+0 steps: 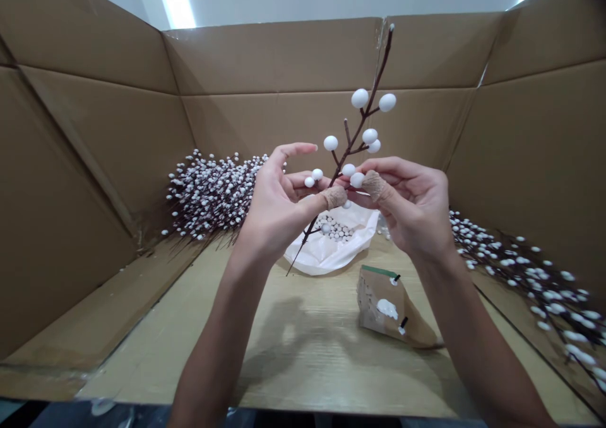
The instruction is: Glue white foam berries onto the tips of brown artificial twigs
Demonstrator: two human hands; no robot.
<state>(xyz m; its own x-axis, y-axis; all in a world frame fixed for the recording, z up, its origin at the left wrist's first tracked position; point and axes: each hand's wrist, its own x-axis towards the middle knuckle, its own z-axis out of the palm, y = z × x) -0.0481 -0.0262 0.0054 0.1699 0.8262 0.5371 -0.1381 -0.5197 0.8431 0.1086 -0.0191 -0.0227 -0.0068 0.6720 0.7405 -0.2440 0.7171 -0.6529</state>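
Observation:
A brown artificial berry branch [358, 128] slants upward between my hands, with white round berries on its short side twigs. One twig [347, 131] carries no berry. My left hand [279, 201] grips the stem low down between thumb and fingers, its index finger raised away. My right hand [416, 201] pinches a white berry [356, 180] at the right side of the branch. Tan wraps cover both thumb tips. Behind and below the branch lies a white plastic bag [307, 264] of loose white berries [337, 229].
Cardboard walls [284, 62] enclose the table [312, 365] on three sides. A heap of berry branches [213, 194] lies back left, with more branches [530, 267] along the right. A folded cardboard piece [411, 327] with white glue-like blobs stands near my right forearm.

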